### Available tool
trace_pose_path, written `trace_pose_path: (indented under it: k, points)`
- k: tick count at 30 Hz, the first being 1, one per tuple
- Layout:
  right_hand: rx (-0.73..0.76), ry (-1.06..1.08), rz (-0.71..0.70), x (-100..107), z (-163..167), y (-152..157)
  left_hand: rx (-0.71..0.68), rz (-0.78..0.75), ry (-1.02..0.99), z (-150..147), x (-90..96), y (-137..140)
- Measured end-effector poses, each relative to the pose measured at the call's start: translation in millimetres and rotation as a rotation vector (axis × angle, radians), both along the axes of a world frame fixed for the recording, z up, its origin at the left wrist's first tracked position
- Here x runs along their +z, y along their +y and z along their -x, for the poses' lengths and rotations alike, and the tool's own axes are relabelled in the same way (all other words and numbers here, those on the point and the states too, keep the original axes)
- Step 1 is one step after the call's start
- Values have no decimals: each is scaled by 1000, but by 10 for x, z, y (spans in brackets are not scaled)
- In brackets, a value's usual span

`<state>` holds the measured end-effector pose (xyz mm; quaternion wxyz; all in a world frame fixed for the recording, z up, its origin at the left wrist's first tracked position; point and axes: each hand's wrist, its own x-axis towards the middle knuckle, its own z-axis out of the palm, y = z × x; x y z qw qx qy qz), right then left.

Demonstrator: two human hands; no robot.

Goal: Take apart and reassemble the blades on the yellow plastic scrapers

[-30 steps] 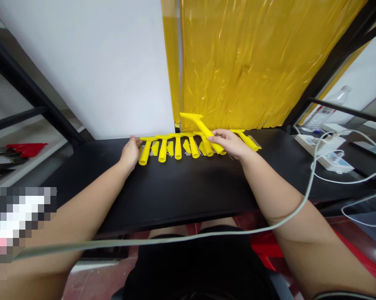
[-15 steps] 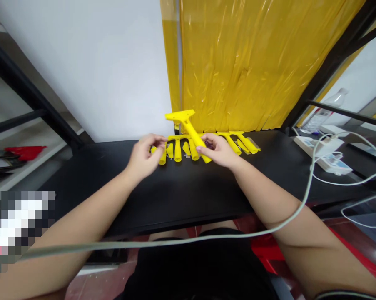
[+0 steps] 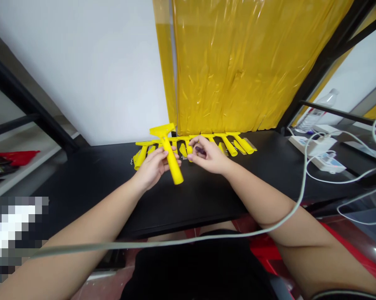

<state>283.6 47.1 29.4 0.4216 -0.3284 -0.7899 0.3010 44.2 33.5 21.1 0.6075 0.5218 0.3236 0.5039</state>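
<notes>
My left hand (image 3: 150,170) is closed round a yellow plastic scraper (image 3: 172,162), held tilted above the table with its wide head up and away and its round handle end towards me. To its right, my right hand (image 3: 212,157) has curled fingers with a small dark purplish thing (image 3: 200,150) in them; its kind is not clear. Behind both hands, several like yellow scrapers (image 3: 228,146) lie in a row, handles towards me. Small yellow pieces (image 3: 239,147) lie between them, and my hands hide part of the row.
The black table (image 3: 188,204) runs against a white panel and a yellow-wrapped stack (image 3: 237,71). At right are white power strips (image 3: 325,160), a plastic bottle (image 3: 319,110) and a black frame. A pale cable (image 3: 206,238) crosses low in front of me.
The yellow scraper has passed from my right hand to my left, moving left and towards me. My right hand now keeps only the small dark thing.
</notes>
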Motion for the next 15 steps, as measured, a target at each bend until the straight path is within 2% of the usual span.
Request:
trace_pose_path:
  k: [4, 7, 9, 11, 12, 13, 15]
  points:
    - [-229, 188, -39, 26, -254, 230, -61, 50, 99, -14, 10, -11]
    - [-379, 362, 93, -4, -452, 461, 15, -55, 192, 48, 53, 65]
    - [-446, 439, 186, -31, -555, 590, 193, -170, 297, 233, 105, 188]
    - [-495, 468, 223, -63, -629, 685, 519, -309, 510, 538, 164, 350]
    - [-512, 469, 223, -82, -658, 723, 658, -344, 690, 719, 192, 432]
    - [-525, 462, 211, -103, -682, 756, 764, -333, 892, 904, 215, 509]
    - [-535, 420, 158, -153, -729, 812, 821, -120, 1293, 1242, 243, 630]
